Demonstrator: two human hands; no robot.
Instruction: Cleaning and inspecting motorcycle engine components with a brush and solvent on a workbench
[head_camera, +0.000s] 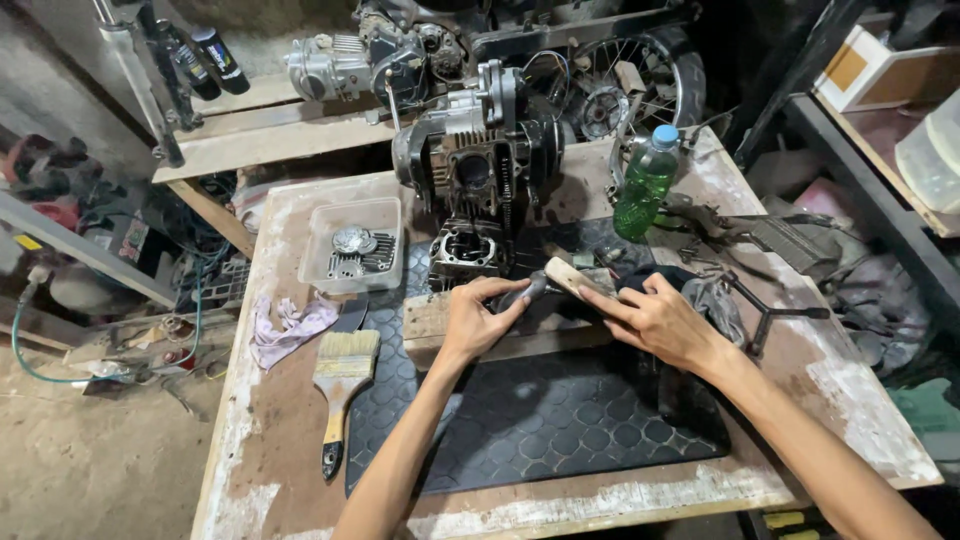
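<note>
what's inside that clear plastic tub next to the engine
The clear plastic tub holds grey metal engine parts, one round and one finned. Whatever lies beneath them is covered.

Both bare arms reached forward, hands close together

The left hand (478, 318) was curled, its fingertips pinched toward the right. The right hand (662, 322) lay palm down, fingers extended leftward and pressed flat. Both forearms angled inward from the lower edge, wrists slightly bent, the hands nearly meeting.

brush (342, 385) left of mat (560, 420), engine (480, 170) behind
</note>
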